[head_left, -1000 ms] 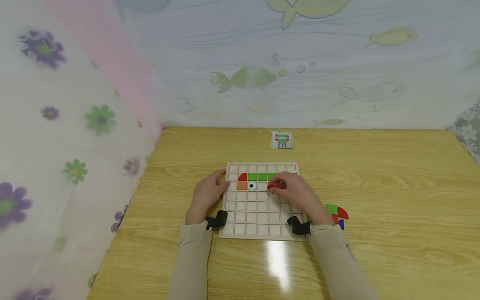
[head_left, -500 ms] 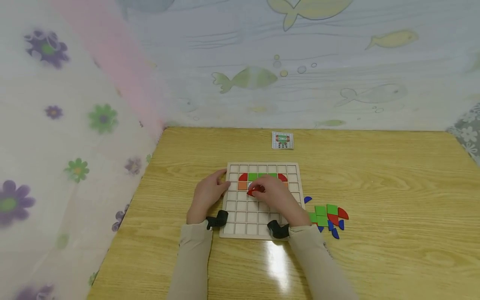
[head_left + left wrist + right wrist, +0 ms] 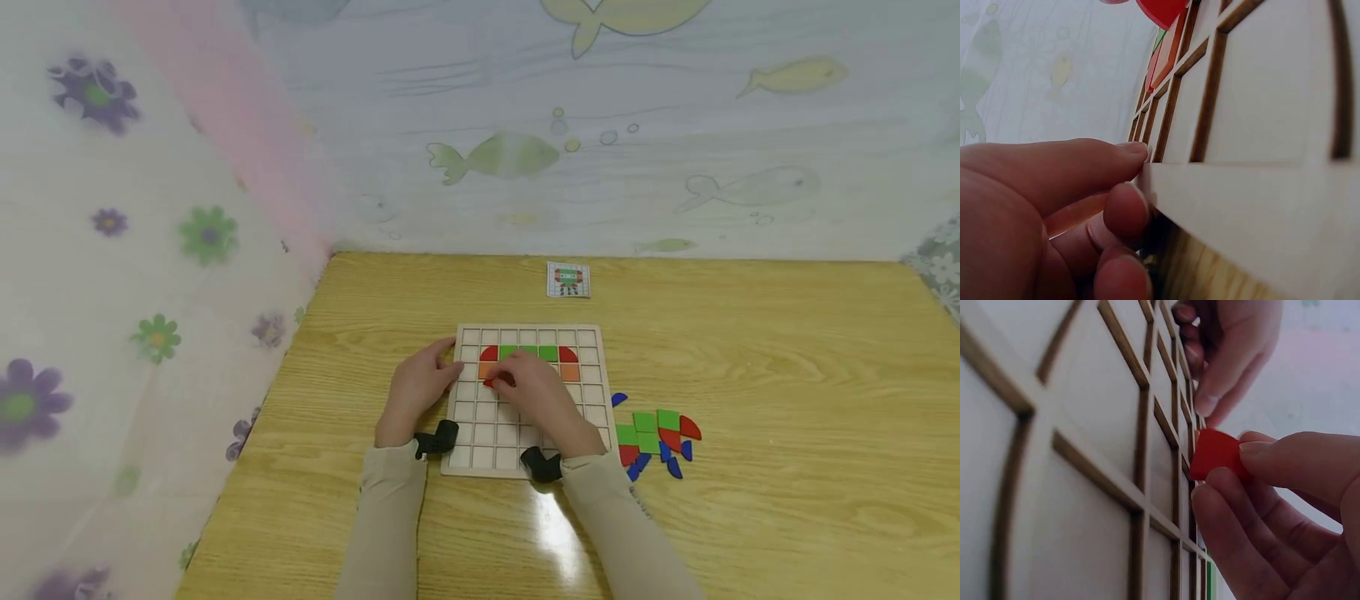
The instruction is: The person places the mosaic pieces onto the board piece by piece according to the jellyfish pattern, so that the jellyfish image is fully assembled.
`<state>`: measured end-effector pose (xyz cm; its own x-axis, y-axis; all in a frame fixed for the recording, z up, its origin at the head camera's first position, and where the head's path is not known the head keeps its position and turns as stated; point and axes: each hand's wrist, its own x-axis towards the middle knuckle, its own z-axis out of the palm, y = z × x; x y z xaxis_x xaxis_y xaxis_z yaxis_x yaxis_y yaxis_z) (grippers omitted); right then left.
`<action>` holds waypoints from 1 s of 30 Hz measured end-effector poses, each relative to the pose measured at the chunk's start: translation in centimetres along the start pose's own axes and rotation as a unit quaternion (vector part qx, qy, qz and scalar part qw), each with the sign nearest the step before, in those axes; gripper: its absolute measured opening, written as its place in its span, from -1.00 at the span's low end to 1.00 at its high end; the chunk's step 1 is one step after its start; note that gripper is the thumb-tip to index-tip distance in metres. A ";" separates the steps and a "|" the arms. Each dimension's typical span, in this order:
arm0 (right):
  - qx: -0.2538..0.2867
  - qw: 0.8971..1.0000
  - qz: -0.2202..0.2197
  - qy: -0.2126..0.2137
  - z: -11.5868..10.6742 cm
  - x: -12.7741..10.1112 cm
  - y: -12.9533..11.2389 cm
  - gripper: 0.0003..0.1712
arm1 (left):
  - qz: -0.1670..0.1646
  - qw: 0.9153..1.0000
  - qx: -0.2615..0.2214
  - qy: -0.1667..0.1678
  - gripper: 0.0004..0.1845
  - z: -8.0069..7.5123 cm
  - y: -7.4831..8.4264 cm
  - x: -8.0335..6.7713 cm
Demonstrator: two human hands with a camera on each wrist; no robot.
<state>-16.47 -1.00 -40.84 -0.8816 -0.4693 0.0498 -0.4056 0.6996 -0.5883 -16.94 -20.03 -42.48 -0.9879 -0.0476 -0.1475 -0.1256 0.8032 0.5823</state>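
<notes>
Red piece (image 3: 1215, 455), pinched by right grip (image 3: 536, 390), has moved leftward across the board (image 3: 482, 435) that left grip (image 3: 420, 382) holds.

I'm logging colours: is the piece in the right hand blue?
No, the right hand pinches a red puzzle piece over the wooden grid board.

Right hand (image 3: 531, 385) in a pinch, left hand (image 3: 420, 385) nearby.

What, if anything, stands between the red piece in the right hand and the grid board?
Nothing visible: the right hand holds the red piece close over the grid board. The left hand touches its left edge, off to one side.
</notes>
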 end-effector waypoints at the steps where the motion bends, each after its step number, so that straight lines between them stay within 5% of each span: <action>1: -0.006 1.000 -0.004 -0.002 0.1 0.0 -0.2 -0.91 | 0.002 1.000 0.000 0.002 -0.50 0.0 0.0 0.0; 11: -0.038 0.997 -0.068 0.007 0.8 -0.4 -1.1 -0.95 | -0.004 1.000 -0.001 0.003 -0.50 -0.2 0.3 -0.1; 30: -0.011 1.000 -0.008 -0.001 0.8 -0.4 -0.7 -0.75 | 0.001 1.000 -0.004 -0.003 -0.50 0.0 0.0 0.1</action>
<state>-15.64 -1.80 -41.11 -0.8745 -0.4814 0.0585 -0.4254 0.7036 -0.5692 -17.04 -20.06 -42.51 -0.9875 -0.0418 -0.1517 -0.1243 0.7980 0.5897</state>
